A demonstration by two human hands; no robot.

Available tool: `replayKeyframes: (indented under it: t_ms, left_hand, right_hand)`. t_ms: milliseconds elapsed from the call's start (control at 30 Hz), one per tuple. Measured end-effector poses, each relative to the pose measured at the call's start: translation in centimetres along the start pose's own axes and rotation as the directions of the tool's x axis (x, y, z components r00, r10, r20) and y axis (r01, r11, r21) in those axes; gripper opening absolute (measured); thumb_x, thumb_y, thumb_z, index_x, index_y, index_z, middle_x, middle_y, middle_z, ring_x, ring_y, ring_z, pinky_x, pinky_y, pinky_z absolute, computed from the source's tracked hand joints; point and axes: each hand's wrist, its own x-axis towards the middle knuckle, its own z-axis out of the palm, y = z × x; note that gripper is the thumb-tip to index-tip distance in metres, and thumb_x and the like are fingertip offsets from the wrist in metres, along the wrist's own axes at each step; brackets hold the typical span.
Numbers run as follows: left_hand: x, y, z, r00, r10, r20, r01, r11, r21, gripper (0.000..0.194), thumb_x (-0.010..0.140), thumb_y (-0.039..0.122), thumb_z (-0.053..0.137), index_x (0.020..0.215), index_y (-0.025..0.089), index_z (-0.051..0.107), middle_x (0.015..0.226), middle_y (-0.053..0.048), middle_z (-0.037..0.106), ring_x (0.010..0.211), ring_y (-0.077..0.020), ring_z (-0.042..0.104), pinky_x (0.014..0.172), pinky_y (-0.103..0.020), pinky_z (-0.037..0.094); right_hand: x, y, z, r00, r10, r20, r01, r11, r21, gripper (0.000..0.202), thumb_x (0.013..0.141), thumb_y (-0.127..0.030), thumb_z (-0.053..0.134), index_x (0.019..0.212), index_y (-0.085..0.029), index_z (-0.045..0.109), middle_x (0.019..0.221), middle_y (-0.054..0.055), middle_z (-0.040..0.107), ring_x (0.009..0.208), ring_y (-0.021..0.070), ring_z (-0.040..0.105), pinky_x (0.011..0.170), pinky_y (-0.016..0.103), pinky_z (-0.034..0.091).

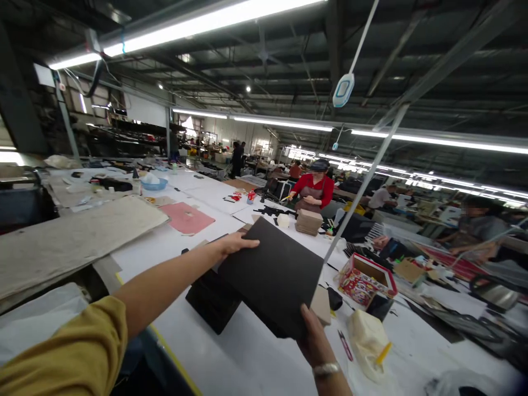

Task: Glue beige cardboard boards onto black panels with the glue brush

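A flat black rectangular panel is held tilted above the white worktable. My left hand grips its upper left edge, thumb on top and the other fingers hidden beneath. At the lower right corner, my right hand pinches the same panel, its fingers underneath out of sight. Below the panel, to the left, lies another black piece, partly covered by it. A beige block or stack sits just beyond my right hand.
To the right are pink-handled snips, a cream container with a yellow handle and a red patterned box. A slanted metal pole rises behind the panel. A pink sheet lies left. Across the table a person in red works.
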Motion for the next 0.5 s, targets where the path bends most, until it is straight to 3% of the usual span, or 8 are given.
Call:
replayKeyframes:
  t_ms: [100,167,233,333,400,433,500]
  left_hand:
    - [1.2,3.0,-6.0,0.992,-0.114,-0.059,0.119,0.990,0.078,0.053,0.055,0.043,0.076,0.095,0.011,0.061,0.082,-0.010,0.070,0.072,-0.0235,0.066,0.068,-0.035,0.054]
    - [2.7,4.4,-10.0,0.980,-0.173,-0.099,0.187,0.969,0.161,0.051,0.057,0.046,0.074,0.093,0.011,0.062,0.083,-0.011,0.070,0.074,-0.0242,0.066,0.067,-0.033,0.054]
    - [4.6,4.6,-13.4,0.964,-0.213,-0.160,0.251,0.928,0.275,0.050,0.062,0.050,0.069,0.091,0.011,0.062,0.085,-0.012,0.070,0.076,-0.0253,0.066,0.065,-0.033,0.053]
    - [7.2,2.2,-16.7,0.932,-0.207,-0.297,0.334,0.810,0.483,0.046,0.070,0.051,0.063,0.090,0.010,0.062,0.088,-0.011,0.068,0.080,-0.0259,0.064,0.067,-0.034,0.052]
    - [8.1,-0.6,-18.3,0.919,-0.175,-0.352,0.356,0.752,0.554,0.040,0.077,0.046,0.059,0.094,0.009,0.061,0.092,-0.008,0.066,0.083,-0.0231,0.063,0.071,-0.035,0.051]
    - [8.2,-2.1,-19.0,0.917,-0.162,-0.366,0.357,0.744,0.565,0.037,0.080,0.043,0.056,0.097,0.010,0.060,0.095,-0.007,0.064,0.085,-0.0216,0.061,0.073,-0.036,0.051]
    - [7.6,-5.1,-20.5,0.910,-0.135,-0.391,0.355,0.741,0.571,0.033,0.084,0.038,0.052,0.104,0.012,0.056,0.102,-0.005,0.060,0.089,-0.0199,0.059,0.076,-0.037,0.050]
  right_hand:
    - [4.5,-2.5,7.4,0.998,-0.021,0.051,0.020,1.000,0.018,0.053,0.075,-0.044,0.060,0.122,-0.023,0.047,0.109,0.007,0.062,0.098,0.0230,0.060,0.081,0.039,0.051]
    - [7.7,-3.0,10.3,0.998,0.012,0.059,-0.011,1.000,-0.016,0.052,0.075,-0.048,0.058,0.120,-0.024,0.047,0.102,0.006,0.064,0.086,0.0213,0.063,0.068,0.036,0.054]
    - [10.8,-2.2,11.8,0.991,0.117,0.060,-0.108,0.985,-0.136,0.050,0.076,-0.056,0.053,0.114,-0.023,0.051,0.090,0.007,0.066,0.073,0.0195,0.064,0.056,0.033,0.053]
    - [14.5,0.3,12.4,0.938,0.346,-0.013,-0.310,0.822,-0.478,0.058,0.073,-0.066,0.047,0.100,-0.016,0.057,0.064,0.006,0.063,0.052,0.0174,0.058,0.044,0.031,0.049]
    - [15.9,2.1,12.2,0.916,0.394,-0.075,-0.351,0.697,-0.626,0.062,0.071,-0.069,0.048,0.101,-0.015,0.056,0.054,0.003,0.058,0.042,0.0155,0.053,0.039,0.029,0.046]
    - [16.3,2.9,11.9,0.918,0.386,-0.089,-0.346,0.672,-0.655,0.063,0.070,-0.069,0.048,0.104,-0.016,0.054,0.053,0.002,0.057,0.040,0.0147,0.052,0.038,0.028,0.045]
    - [16.7,4.5,10.8,0.932,0.348,-0.104,-0.333,0.706,-0.625,0.065,0.071,-0.071,0.044,0.109,-0.019,0.052,0.058,0.001,0.059,0.042,0.0135,0.053,0.041,0.027,0.046]
